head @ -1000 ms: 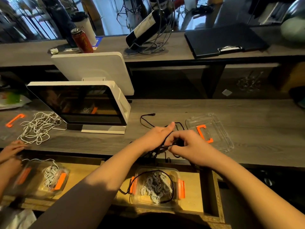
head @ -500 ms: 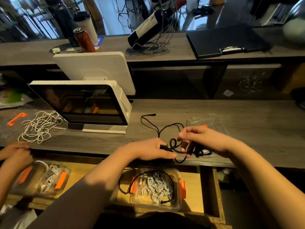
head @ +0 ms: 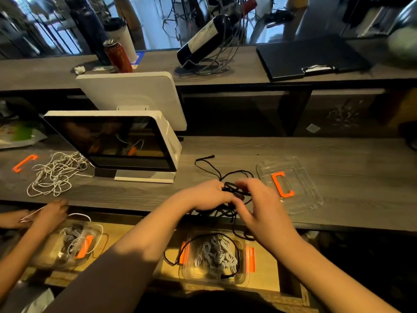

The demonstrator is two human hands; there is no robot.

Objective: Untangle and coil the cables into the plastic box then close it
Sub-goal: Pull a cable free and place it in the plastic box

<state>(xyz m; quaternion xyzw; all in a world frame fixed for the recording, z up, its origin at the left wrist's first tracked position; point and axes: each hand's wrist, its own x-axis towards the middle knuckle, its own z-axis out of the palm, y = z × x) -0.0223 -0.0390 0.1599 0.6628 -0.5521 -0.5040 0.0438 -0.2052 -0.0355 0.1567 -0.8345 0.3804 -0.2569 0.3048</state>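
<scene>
A tangled black cable (head: 228,177) lies on the grey counter near its front edge. My left hand (head: 206,195) grips a bunch of its loops. My right hand (head: 259,206) sits just right of the bunch with fingers spread and slightly blurred, touching the loops. One end of the black cable hangs down into the clear plastic box (head: 214,256) with orange clips on the lower wooden shelf, where coiled white cable lies. The box's clear lid (head: 300,184) with a loose orange clip (head: 282,185) rests on the counter to the right.
A white point-of-sale screen (head: 117,141) stands left of my hands. Further left lie a tangled white cable (head: 56,172) and an orange clip (head: 23,162). Another person's hands (head: 49,213) work over a second clear box (head: 72,242) at lower left. Bottle, can and clipboard sit on the back ledge.
My right hand has come back from the lid side toward the black bundle and opened its fingers. My left hand has gathered more loops. The other person's hand has lifted white cable from their box.
</scene>
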